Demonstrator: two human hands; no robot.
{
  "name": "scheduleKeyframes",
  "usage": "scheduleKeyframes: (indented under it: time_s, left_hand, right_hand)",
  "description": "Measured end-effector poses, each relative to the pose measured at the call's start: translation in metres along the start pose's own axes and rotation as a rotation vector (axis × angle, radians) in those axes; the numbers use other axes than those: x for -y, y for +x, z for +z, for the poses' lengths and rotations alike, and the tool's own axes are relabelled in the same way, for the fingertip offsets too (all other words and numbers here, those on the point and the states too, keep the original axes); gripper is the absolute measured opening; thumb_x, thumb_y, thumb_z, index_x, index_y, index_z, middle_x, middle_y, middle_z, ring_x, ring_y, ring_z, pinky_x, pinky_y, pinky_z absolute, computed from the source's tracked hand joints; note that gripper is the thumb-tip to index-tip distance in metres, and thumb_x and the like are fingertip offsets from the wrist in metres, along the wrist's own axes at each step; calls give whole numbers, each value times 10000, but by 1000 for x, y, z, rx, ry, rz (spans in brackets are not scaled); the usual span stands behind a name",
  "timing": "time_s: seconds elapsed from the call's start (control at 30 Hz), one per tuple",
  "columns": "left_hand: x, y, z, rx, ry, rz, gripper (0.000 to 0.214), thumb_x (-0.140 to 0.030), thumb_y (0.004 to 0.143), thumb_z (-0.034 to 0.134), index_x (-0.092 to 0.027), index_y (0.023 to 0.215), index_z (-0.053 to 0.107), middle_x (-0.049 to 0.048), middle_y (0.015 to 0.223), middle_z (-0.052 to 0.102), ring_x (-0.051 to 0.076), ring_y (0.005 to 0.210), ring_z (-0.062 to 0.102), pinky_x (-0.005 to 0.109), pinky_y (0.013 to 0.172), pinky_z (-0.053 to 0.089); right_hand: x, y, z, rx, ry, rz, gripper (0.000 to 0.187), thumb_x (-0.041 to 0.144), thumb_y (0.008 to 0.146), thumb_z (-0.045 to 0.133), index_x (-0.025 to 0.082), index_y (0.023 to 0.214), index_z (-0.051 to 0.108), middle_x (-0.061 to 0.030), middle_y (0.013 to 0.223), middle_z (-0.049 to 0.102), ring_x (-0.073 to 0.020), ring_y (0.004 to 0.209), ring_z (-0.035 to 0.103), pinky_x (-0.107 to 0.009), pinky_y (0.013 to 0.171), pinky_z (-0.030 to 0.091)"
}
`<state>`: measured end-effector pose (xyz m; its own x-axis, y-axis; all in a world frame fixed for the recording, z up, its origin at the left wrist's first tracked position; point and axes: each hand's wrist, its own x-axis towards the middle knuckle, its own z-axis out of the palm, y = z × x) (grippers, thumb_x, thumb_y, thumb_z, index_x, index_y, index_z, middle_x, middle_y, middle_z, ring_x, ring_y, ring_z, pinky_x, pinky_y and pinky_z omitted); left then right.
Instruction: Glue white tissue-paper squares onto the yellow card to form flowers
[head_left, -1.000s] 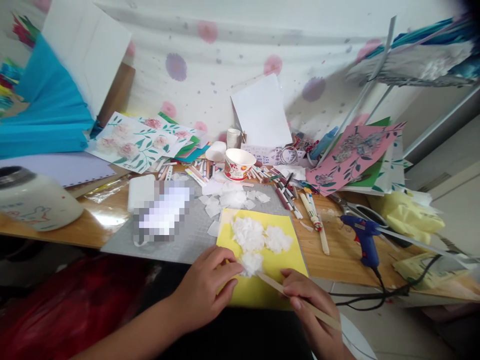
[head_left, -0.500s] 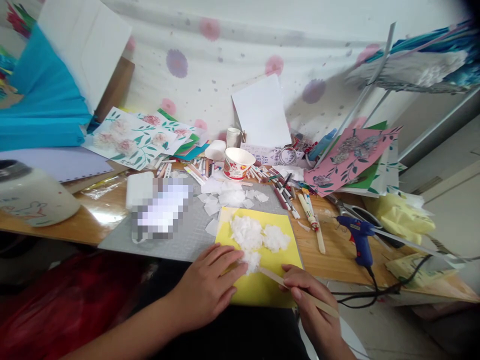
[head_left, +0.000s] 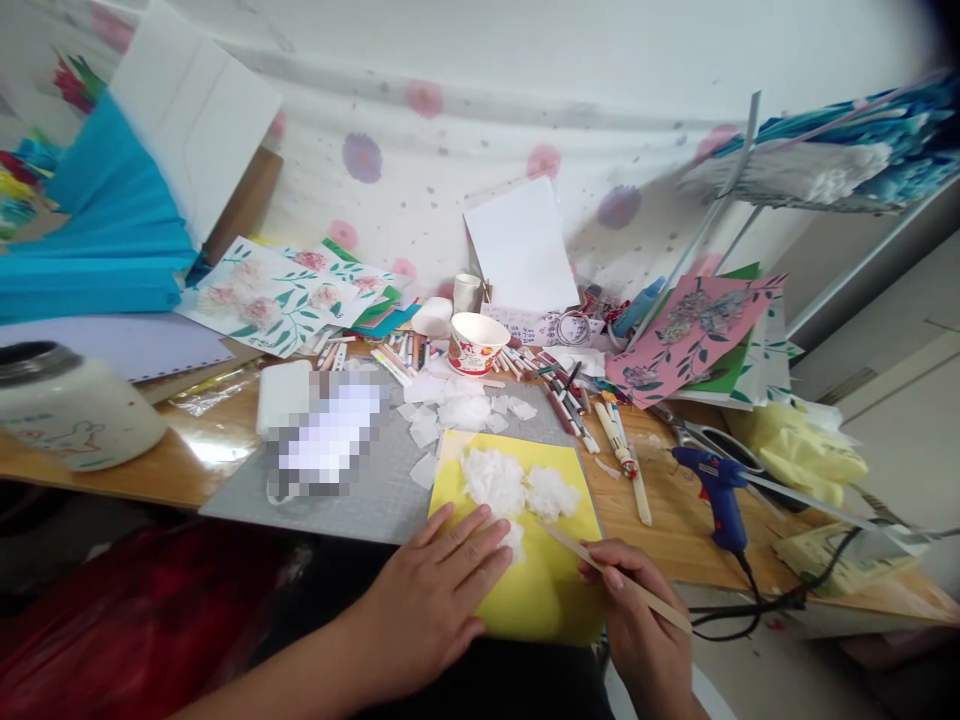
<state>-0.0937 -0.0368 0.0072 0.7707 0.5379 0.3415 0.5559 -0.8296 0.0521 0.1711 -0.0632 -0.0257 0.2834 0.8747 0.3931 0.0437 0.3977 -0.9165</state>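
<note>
A yellow sheet (head_left: pixel 547 600) lies at the table's front edge, carrying three fluffy white paper clumps. The large clump (head_left: pixel 491 480) is at the upper left and another clump (head_left: pixel 553 493) sits to its right. My left hand (head_left: pixel 442 575) rests with fingers spread over the sheet's left side, partly covering the lowest clump (head_left: pixel 515 541). In my right hand (head_left: pixel 637 605) is a flat wooden stick (head_left: pixel 574 545), gripped between thumb and fingers. Its tip points up and left over the sheet, close to the right-hand clump; I cannot tell whether it touches the paper.
Torn white paper pieces (head_left: pixel 465 410) lie behind the sheet on a grey mat (head_left: pixel 247 490). Behind them stands a paper bowl (head_left: pixel 478 345). A blue glue gun (head_left: pixel 716 490) with its cable, scissors (head_left: pixel 701 435) and scattered markers (head_left: pixel 566 395) are to the right. A large jar (head_left: pixel 75 410) stands left.
My left hand has slid right, spreading over more of the lowest clump. The stick's tip has moved away from that clump, up and to the right. The view has shifted slightly.
</note>
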Motion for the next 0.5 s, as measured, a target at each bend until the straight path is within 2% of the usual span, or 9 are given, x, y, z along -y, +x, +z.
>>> scheduleKeyframes:
  time_s: [0.07,0.2,0.3,0.33,0.4,0.5]
  left_hand:
    - [3,-1,-1,-82,-20,-10,610,-138,819,559,-191,1420,469,73,1501,498,275,1427,395,498,1173,347]
    - [11,-6,-2,-360,-60,-87,383,-83,880,482,-192,1220,622,72,1243,697,217,1235,596,414,1137,419]
    - [19,-11,0,-458,-78,-84,346,-82,865,459,-209,1119,658,41,1088,750,174,1077,674,328,1076,480]
    - [22,-13,1,-436,-48,-76,365,-100,861,461,-205,1155,649,44,1112,748,180,1090,673,319,1058,495]
    - [28,-16,2,-311,38,-46,423,-138,849,506,-197,1256,606,48,1228,714,202,1162,648,327,1053,502]
    - [37,-25,5,-111,88,6,605,-251,828,637,-189,1410,480,67,1403,602,239,1263,586,373,1105,458]
  right_hand:
    - [0,2,-1,-12,-16,-12,126,301,862,685,219,927,756,-68,826,735,-204,682,705,-300,598,594]
    - [2,6,-4,55,-109,-137,146,321,879,665,220,936,753,-68,781,741,-217,659,713,-294,576,601]
    - [1,8,-3,115,-254,-225,181,356,895,649,242,996,747,-63,814,759,-229,678,732,-285,576,608]
    - [-1,10,-3,123,-295,-255,198,367,910,630,253,1029,739,-62,847,767,-230,696,739,-285,595,615]
    - [-5,16,-5,174,-384,-338,247,382,942,585,276,1122,715,-62,919,779,-233,760,756,-289,659,629]
    - [-15,28,-16,353,-583,-507,358,397,957,559,299,1291,641,-60,1009,788,-247,903,762,-309,752,637]
